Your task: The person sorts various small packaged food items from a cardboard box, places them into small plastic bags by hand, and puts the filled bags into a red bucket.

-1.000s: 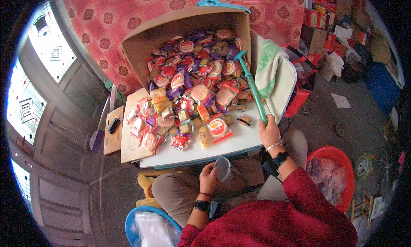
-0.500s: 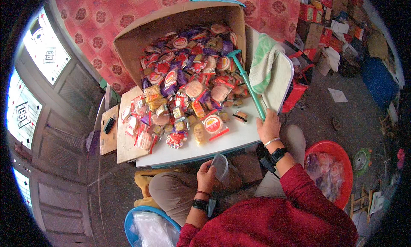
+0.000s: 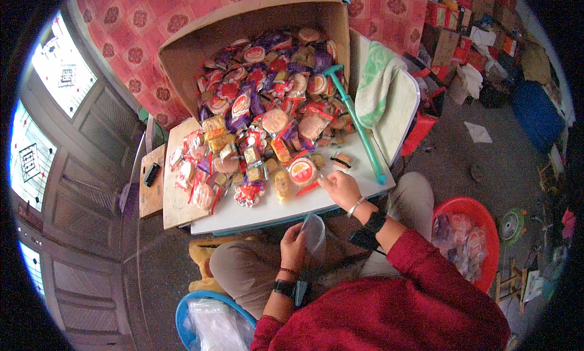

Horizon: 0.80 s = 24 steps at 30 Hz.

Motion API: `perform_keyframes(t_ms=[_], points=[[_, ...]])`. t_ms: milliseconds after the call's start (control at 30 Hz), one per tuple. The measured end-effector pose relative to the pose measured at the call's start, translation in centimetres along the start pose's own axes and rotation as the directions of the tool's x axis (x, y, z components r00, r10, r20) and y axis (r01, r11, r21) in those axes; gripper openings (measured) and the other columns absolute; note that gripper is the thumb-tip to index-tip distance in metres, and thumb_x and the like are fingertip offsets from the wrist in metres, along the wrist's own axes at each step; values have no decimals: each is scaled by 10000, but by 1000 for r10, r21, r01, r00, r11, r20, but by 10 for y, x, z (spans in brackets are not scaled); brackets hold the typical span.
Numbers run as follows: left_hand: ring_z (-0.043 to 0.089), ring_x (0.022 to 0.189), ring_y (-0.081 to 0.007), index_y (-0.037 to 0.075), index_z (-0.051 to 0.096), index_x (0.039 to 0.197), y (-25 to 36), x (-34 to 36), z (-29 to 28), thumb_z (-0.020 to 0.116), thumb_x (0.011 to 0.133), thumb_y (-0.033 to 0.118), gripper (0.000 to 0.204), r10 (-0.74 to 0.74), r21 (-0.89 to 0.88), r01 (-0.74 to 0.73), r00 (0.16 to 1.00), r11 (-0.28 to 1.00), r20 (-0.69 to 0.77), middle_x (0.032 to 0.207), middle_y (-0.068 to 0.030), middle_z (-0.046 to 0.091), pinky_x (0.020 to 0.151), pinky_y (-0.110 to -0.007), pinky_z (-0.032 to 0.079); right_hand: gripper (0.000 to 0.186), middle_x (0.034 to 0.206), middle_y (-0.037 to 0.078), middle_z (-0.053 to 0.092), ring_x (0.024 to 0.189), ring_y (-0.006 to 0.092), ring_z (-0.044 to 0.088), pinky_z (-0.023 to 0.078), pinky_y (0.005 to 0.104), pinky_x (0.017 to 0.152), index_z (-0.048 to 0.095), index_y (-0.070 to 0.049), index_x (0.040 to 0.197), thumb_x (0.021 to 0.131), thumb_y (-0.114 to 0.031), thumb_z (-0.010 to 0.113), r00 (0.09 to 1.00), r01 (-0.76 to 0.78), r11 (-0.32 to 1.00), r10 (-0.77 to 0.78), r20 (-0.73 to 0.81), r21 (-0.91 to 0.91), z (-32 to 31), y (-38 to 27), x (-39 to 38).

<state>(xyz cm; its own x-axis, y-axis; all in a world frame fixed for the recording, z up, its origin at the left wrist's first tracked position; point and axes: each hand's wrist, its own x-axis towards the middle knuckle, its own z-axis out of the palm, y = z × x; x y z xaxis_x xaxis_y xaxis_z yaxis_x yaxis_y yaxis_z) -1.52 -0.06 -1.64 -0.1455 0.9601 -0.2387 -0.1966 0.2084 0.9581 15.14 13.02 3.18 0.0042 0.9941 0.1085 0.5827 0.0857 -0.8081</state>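
Note:
My left hand (image 3: 293, 247) is closed above my lap, pinching a clear plastic bag (image 3: 312, 232) between thumb and fingers. My right hand (image 3: 342, 189) is over the front of the white tabletop (image 3: 240, 218). Its thumb and fingertips are pinched at the clear right edge of a round snack packet (image 3: 302, 171) with a red and white label. A small dark-banded snack packet (image 3: 340, 161) lies just beyond that hand. Right of it, a green T-headed stick (image 3: 359, 127) rests on the table, apart from my hand. Wrapped snacks (image 3: 275, 122) spill toward me in a heap.
A large cardboard box (image 3: 182, 65) lies open toward me behind the heap. A towel (image 3: 376, 86) hangs at the right. Clear bags fill a blue basin (image 3: 182, 308) at lower left; a red basin (image 3: 494, 244) with packets stands at right. A wooden board (image 3: 173, 196) adjoins the tabletop.
My right hand has let go of the green stick and moved left to the round snack packet. The stick now lies on the table. My left hand still holds the clear bag.

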Motion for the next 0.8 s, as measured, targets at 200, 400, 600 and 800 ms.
perform_keyframes(t_ms=[200, 400, 600, 800], points=[[568, 916, -137, -19, 567, 1077, 0, 1, 1, 554, 850, 57, 241, 10, -1, -10, 999, 1000, 35, 1016, -71, 614, 814, -259, 458, 355, 600, 178, 609, 558, 292, 613, 477, 396, 547, 624, -2, 653, 742, -344, 662, 981, -158, 987, 156, 111, 8, 16, -4, 16], [567, 925, -136, -15, 559, 1112, 6, -1, 1, 553, 859, 62, 264, 1, 173, -4, 1000, 985, 17, 1035, -68, 618, 820, -249, 457, 153, 569, 71, 596, 457, 125, 559, 419, 259, 383, 548, -26, 700, 766, -160, 581, 960, -275, 813, 202, 194, 513, 1, -5, 3], [579, 920, -149, -39, 567, 1082, 4, -3, 6, 544, 865, 100, 259, 47, 110, -50, 998, 993, 34, 1017, -100, 625, 817, -266, 456, 124, 574, 45, 545, 463, 112, 539, 430, 258, 405, 510, -19, 702, 756, -117, 563, 973, -111, 872, -1, 229, 477, -45, 3, -16], [579, 914, -136, -36, 567, 1098, -7, 3, 7, 559, 866, 108, 272, 88, 180, -86, 996, 980, -3, 1018, -93, 629, 806, -253, 458, 149, 541, 110, 509, 481, 163, 491, 374, 351, 447, 502, -14, 600, 674, -119, 578, 863, 152, 972, -220, 456, 181, -77, 2, -36]])
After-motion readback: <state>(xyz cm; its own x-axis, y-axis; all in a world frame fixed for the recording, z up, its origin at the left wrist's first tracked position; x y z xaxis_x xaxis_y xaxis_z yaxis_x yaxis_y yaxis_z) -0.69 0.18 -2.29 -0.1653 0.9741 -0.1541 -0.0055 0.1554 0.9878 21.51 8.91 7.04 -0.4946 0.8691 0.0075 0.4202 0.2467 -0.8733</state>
